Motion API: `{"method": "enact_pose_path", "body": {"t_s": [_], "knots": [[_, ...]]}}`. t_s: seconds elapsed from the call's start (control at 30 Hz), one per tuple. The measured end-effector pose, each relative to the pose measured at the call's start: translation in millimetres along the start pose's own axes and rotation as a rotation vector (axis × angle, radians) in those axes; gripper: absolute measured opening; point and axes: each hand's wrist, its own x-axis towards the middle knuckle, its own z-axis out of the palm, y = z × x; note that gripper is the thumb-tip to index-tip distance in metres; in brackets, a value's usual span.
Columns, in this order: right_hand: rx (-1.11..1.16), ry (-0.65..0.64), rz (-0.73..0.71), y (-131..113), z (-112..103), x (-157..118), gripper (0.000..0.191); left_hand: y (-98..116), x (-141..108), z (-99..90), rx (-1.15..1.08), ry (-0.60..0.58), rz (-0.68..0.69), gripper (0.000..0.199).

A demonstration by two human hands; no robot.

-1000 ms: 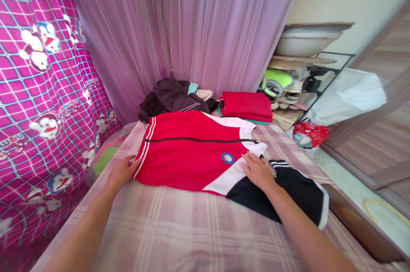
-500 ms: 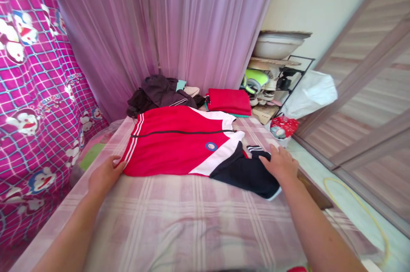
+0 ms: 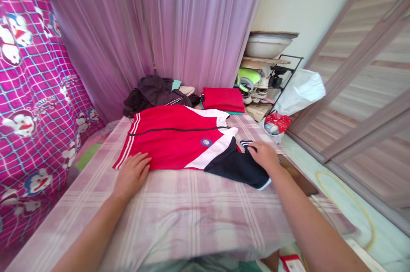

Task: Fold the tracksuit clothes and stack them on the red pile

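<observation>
A red, white and black zip jacket [image 3: 173, 148] lies spread flat on the plaid bed cover, its striped hem to the left and its collar to the right. My left hand [image 3: 133, 174] rests open on the jacket's near edge close to the hem, fingers spread. At the right, my right hand [image 3: 263, 156] is closed on the black sleeve, by its striped cuff [image 3: 246, 144]. The black sleeve is bent, with its pale-edged corner toward me.
Behind the jacket are a pile of dark clothes [image 3: 156, 91] and a folded red garment [image 3: 223, 100]. A shoe rack [image 3: 278, 88] with basins above, a white bag [image 3: 303, 92] and a red bag [image 3: 277, 123] stand at the right.
My left hand has moved right from the hem corner and now lies flat on the fabric. My right hand has closed on the black sleeve near the cuff. The view has shifted slightly.
</observation>
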Motion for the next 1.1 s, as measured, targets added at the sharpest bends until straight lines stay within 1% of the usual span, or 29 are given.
{"method": "enact_pose_path", "body": {"t_s": [0.03, 0.07, 0.13, 0.23, 0.3, 0.37, 0.47, 0.53, 0.57, 0.63, 0.7, 0.77, 0.83, 0.87, 0.9, 0.97, 1.03, 1.07, 1.1], "knots": [[-0.002, -0.035, -0.027, -7.4, 1.4, 4.2, 0.033, 3.8, 0.8, 3.7, -0.005, -0.037, 0.033, 0.041], [-0.012, -0.075, -0.025, -15.0, 2.8, 8.4, 0.033, 6.7, 1.2, 6.7, -0.007, -0.07, 0.047, 0.044], [-0.054, -0.144, 0.022, -29.4, 5.1, 15.8, 0.032, 9.4, 1.1, 10.6, -0.012, -0.108, 0.04, 0.049], [-0.11, -0.202, 0.052, -44.7, 6.0, 22.6, 0.033, 9.1, 0.1, 11.4, -0.02, -0.117, 0.024, 0.052], [-0.124, -0.213, 0.051, -48.1, 5.0, 24.0, 0.031, 8.5, -0.1, 10.5, -0.022, -0.117, 0.021, 0.052], [-0.123, -0.202, 0.074, -45.9, 3.6, 23.1, 0.03, 8.3, 0.1, 9.8, -0.024, -0.12, 0.018, 0.051], [-0.132, -0.174, 0.159, -35.5, 3.5, 17.9, 0.032, 8.4, 0.4, 9.9, -0.031, -0.128, 0.014, 0.05], [-0.146, -0.184, 0.208, -28.1, 6.0, 12.6, 0.032, 8.2, 0.4, 10.6, -0.034, -0.129, 0.015, 0.05], [-0.151, -0.19, 0.21, -25.2, 7.8, 9.9, 0.032, 8.1, 0.4, 10.9, -0.035, -0.129, 0.017, 0.05], [-0.16, -0.185, 0.186, -22.5, 11.2, 4.8, 0.033, 8.0, 0.4, 11.3, -0.039, -0.125, 0.021, 0.05], [-0.171, -0.142, 0.153, -23.6, 12.9, 0.6, 0.033, 8.2, 0.4, 11.2, -0.04, -0.123, 0.021, 0.05], [-0.156, -0.052, 0.116, -27.3, 12.4, -3.1, 0.032, 8.7, 0.4, 10.7, -0.035, -0.128, 0.022, 0.051], [-0.1, 0.056, 0.049, -30.6, 11.5, -6.9, 0.032, 9.2, 0.5, 9.8, -0.03, -0.136, 0.019, 0.051], [-0.07, 0.094, 0.016, -31.2, 11.9, -9.1, 0.032, 9.3, 0.5, 9.3, -0.03, -0.141, 0.018, 0.052], [-0.045, 0.105, -0.001, -30.6, 13.4, -11.4, 0.033, 9.4, 0.6, 8.7, -0.031, -0.147, 0.016, 0.052], [-0.003, 0.049, 0.023, -25.1, 20.5, -16.5, 0.032, 9.6, 0.8, 7.5, -0.037, -0.157, 0.012, 0.053], [0.065, -0.017, 0.07, -14.8, 32.6, -21.3, 0.03, 10.0, 1.1, 6.2, -0.043, -0.165, 0.011, 0.055], [0.116, -0.02, 0.082, -8.8, 39.7, -23.4, 0.03, 10.3, 1.2, 5.6, -0.045, -0.168, 0.012, 0.056], [0.172, 0.003, 0.085, -3.0, 46.8, -25.2, 0.03, 10.7, 1.4, 4.9, -0.045, -0.17, 0.012, 0.056]]}}
